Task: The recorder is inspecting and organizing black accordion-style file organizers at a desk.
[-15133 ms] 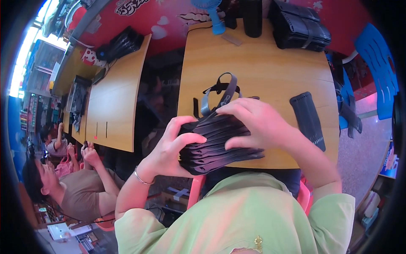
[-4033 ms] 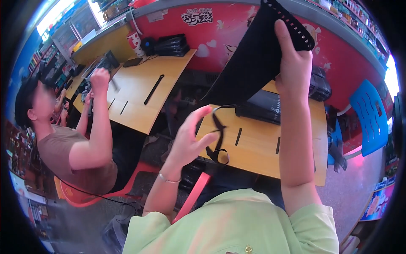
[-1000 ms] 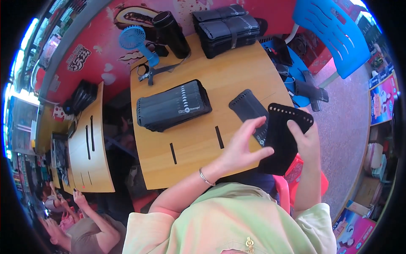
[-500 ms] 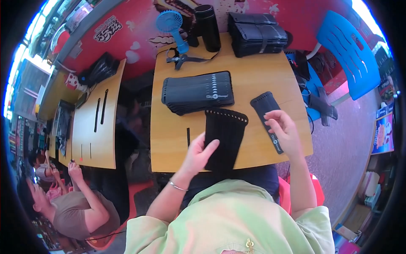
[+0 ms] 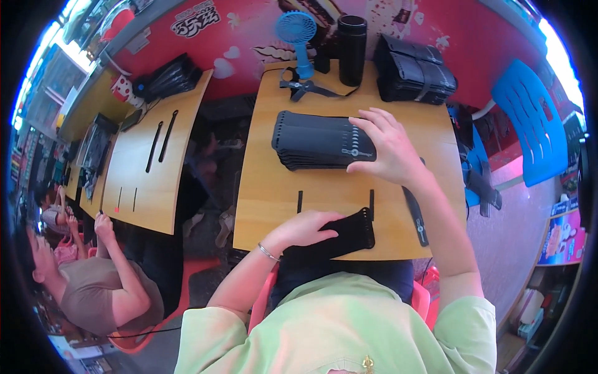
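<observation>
My left hand (image 5: 306,229) holds a flat black fabric piece (image 5: 352,234) at the table's near edge, thumb on top. Small holes run along that piece's right end. Farther in lies a neat stack of black flat pieces (image 5: 311,138) with a row of holes and pale print at its right end. Over that end reaches my right hand (image 5: 391,148), fingers and thumb spread, at the stack's edge; whether it touches is hard to tell. A narrow black piece (image 5: 416,218) lies partly hidden under my right forearm. Two thin black strips (image 5: 299,201) mark the tabletop before me.
At the table's back stand a blue handheld fan (image 5: 297,37), a black bottle (image 5: 352,53) and a strapped bundle of black pieces (image 5: 414,71). A blue chair (image 5: 529,118) is at right. Another person (image 5: 112,277) sits at the left table (image 5: 134,177).
My right hand has moved from the narrow piece up to the stack's right end. My left hand has lowered the black fabric piece and turned it sideways. The view has shifted somewhat.
</observation>
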Tool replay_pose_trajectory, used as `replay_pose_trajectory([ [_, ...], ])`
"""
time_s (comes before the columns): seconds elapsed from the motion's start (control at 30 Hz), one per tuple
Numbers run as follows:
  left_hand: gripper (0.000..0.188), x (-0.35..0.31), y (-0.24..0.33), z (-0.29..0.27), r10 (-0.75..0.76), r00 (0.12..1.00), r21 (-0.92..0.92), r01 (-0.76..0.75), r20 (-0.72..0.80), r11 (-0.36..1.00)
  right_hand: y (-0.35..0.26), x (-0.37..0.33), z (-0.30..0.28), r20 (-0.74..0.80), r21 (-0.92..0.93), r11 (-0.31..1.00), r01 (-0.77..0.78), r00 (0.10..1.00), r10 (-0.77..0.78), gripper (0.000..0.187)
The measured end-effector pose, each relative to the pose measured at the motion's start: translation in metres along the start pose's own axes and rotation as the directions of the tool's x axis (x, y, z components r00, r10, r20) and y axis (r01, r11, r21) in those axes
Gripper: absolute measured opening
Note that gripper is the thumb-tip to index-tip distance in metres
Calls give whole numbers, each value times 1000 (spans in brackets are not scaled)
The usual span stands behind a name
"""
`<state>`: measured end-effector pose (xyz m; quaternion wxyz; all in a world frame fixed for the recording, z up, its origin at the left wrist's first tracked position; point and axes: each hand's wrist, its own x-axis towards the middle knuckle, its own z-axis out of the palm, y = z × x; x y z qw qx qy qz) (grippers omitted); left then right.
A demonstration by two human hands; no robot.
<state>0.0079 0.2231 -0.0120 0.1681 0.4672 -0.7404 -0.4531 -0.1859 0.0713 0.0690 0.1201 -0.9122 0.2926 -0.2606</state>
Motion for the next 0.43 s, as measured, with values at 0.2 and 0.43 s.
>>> replay_pose_trajectory([
  [0.2,43,-1,3,-3,14,994,238,12,-107,971,13,18,6,246,-85,996,-20,968,40,101],
  [0.43,34,2,9,-79,293,825,496,-17,-484,868,36,12,3,293,76,992,-98,953,72,113],
])
